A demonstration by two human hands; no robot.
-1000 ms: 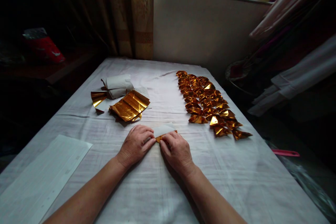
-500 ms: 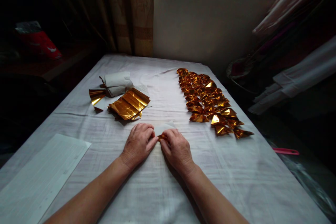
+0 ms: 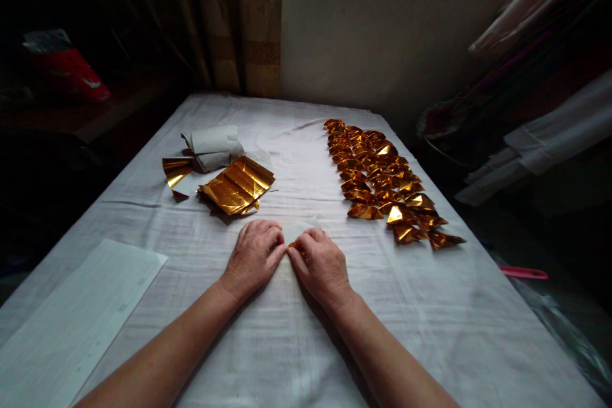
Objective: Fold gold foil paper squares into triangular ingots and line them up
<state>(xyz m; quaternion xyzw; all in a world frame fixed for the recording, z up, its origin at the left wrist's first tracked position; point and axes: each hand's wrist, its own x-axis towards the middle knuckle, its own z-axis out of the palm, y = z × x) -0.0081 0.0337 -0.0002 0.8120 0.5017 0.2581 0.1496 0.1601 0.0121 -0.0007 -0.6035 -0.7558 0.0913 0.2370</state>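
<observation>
Both hands meet at the middle of the cloth-covered table, pinching one sheet of gold foil paper [image 3: 297, 229] whose pale back faces up. My left hand [image 3: 254, 251] has its thumb and fingers closed on the sheet's near left edge. At the near right edge my right hand [image 3: 321, 261] grips the same sheet, and a sliver of gold shows between the thumbs. The fingers cover much of the sheet. Beyond my left hand lies a stack of gold foil sheets [image 3: 239, 185]. To the right stand rows of folded gold foil pieces [image 3: 377, 169].
Behind the stack rests a grey-white paper bundle [image 3: 215, 143], with a curled gold foil scrap [image 3: 176, 170] beside it. A white paper sheet [image 3: 86, 319] lies at the left. A pink handle [image 3: 523, 273] shows past the table's right edge, below hanging clothes [image 3: 559, 127].
My thumbs have come slightly closer together, and less gold shows between them. The whole view has shifted a little; the stack and the folded pieces stay in place on the table.
</observation>
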